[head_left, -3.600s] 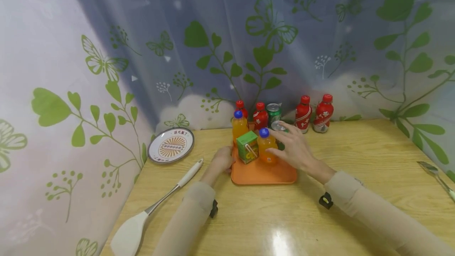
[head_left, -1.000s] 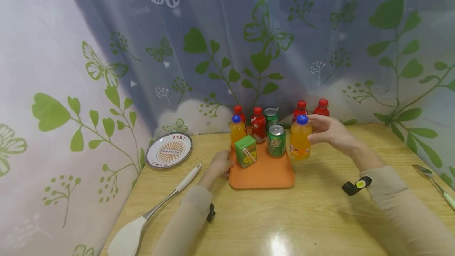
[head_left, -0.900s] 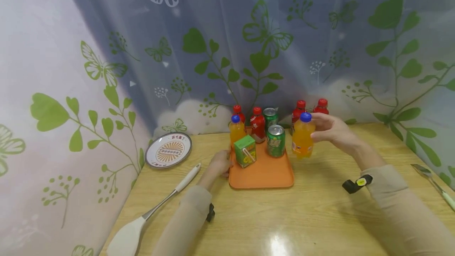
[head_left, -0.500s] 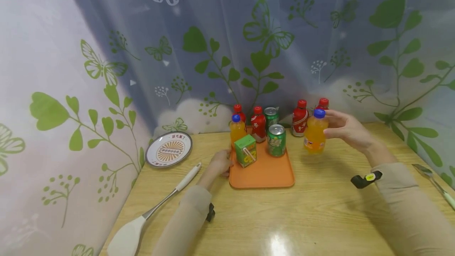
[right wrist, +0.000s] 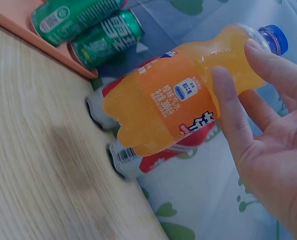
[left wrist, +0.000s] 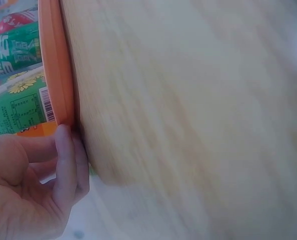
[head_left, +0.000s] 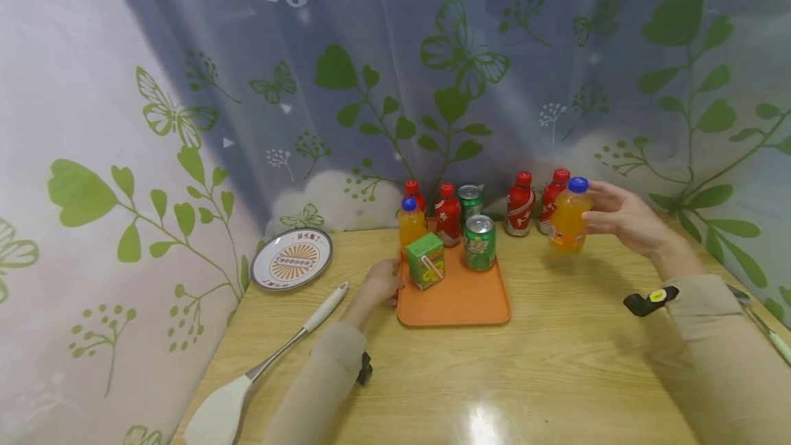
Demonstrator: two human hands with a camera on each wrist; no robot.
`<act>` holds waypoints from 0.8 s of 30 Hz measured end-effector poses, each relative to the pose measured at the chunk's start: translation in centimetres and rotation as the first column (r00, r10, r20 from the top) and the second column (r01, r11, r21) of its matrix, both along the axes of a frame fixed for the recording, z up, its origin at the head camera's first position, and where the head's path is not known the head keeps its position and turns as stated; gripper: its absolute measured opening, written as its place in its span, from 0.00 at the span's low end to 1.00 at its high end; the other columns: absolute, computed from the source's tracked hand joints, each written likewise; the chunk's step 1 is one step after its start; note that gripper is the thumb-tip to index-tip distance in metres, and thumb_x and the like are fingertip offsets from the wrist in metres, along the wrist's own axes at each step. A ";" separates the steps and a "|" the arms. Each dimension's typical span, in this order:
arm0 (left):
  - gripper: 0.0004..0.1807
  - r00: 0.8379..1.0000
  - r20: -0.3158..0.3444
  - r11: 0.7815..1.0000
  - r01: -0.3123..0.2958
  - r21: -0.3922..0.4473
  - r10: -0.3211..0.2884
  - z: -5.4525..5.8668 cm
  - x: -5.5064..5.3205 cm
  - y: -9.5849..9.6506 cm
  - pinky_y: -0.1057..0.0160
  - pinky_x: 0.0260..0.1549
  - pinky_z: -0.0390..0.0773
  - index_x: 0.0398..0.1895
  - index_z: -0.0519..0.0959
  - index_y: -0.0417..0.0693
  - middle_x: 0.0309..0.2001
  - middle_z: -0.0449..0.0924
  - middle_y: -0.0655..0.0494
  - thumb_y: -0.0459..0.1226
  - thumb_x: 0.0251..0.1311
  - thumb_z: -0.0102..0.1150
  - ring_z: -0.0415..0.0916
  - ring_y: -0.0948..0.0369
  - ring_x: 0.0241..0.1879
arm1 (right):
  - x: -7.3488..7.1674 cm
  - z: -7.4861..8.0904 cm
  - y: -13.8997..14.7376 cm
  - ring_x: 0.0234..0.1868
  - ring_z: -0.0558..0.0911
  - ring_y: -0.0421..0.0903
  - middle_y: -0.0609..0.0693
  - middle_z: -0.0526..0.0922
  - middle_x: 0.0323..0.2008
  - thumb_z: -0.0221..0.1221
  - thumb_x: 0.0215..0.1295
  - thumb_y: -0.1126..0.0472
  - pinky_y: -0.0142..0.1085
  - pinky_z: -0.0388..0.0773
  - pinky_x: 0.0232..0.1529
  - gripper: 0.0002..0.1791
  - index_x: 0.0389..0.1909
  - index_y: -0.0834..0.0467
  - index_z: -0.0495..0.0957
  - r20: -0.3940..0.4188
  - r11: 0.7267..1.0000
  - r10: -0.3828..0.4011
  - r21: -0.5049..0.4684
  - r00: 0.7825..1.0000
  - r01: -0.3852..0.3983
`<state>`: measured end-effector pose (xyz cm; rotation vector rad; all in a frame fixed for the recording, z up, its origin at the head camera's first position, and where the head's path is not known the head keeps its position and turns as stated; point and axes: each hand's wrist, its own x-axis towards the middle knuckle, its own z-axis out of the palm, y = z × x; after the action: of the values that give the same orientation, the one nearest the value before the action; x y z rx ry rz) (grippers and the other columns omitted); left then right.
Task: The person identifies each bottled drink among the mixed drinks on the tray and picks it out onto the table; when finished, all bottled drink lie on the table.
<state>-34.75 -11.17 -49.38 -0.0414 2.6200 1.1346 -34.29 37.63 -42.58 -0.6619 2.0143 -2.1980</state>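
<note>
My right hand (head_left: 632, 222) holds an orange soda bottle (head_left: 567, 225) with a blue cap, gripping it around its upper part. The right wrist view has the same bottle (right wrist: 163, 97) upright in the room, its base off the table, before two red bottles. With its fingers and thumb my left hand (head_left: 380, 283) pinches the left rim of an orange tray (head_left: 457, 306); the left wrist view shows that rim (left wrist: 59, 65) close up. On the tray stand a green juice box (head_left: 426, 263), a green soda can (head_left: 479, 244) and another orange soda bottle (head_left: 411, 226).
Farther back are red bottles (head_left: 448, 215) and a second green can (head_left: 470, 201). Two more red bottles (head_left: 520, 206) stand right of the tray, by the curtain. A plate (head_left: 292, 259) and a white spatula (head_left: 218, 407) lie left. A utensil (head_left: 769, 335) lies far right.
My right hand has taken the orange soda bottle off the tray and carried it rightward, to in front of the rightmost red bottle. My left hand stays on the tray rim.
</note>
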 end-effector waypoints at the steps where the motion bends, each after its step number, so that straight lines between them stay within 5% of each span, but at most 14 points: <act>1: 0.37 1.000 -0.001 1.000 0.000 -0.001 0.000 -0.1 0.0 0.0 0.65 0.20 0.89 0.81 0.65 0.46 0.52 0.82 0.39 0.26 0.69 0.60 0.78 0.61 0.25 | -0.1 0.0 0.2 0.52 0.88 0.39 0.38 0.87 0.57 0.51 0.74 0.80 0.38 0.94 0.45 0.33 0.69 0.46 0.76 0.003 1.000 -0.019 0.007 1.000 0.019; 11: 0.36 1.000 0.015 1.000 -0.006 0.001 0.006 0.2 0.1 0.0 0.65 0.22 0.90 0.81 0.65 0.46 0.69 0.75 0.39 0.28 0.71 0.60 0.80 0.58 0.29 | -0.9 -0.3 1.5 0.50 0.88 0.38 0.38 0.88 0.55 0.53 0.72 0.81 0.35 0.93 0.45 0.35 0.71 0.46 0.72 0.056 0.991 -0.122 -0.040 0.991 0.124; 24: 0.36 1.000 0.009 1.000 0.005 0.002 -0.005 0.1 0.1 -0.1 0.65 0.20 0.89 0.81 0.64 0.46 0.63 0.79 0.38 0.28 0.70 0.60 0.79 0.60 0.27 | -2.1 -1.5 3.1 0.48 0.87 0.36 0.35 0.87 0.52 0.56 0.73 0.78 0.33 0.93 0.43 0.34 0.71 0.44 0.69 0.116 0.980 -0.188 -0.043 0.975 0.194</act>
<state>-34.67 -11.25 -49.25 -0.0397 2.6095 1.1332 -36.42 40.75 -44.08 -0.3530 2.0466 -2.3433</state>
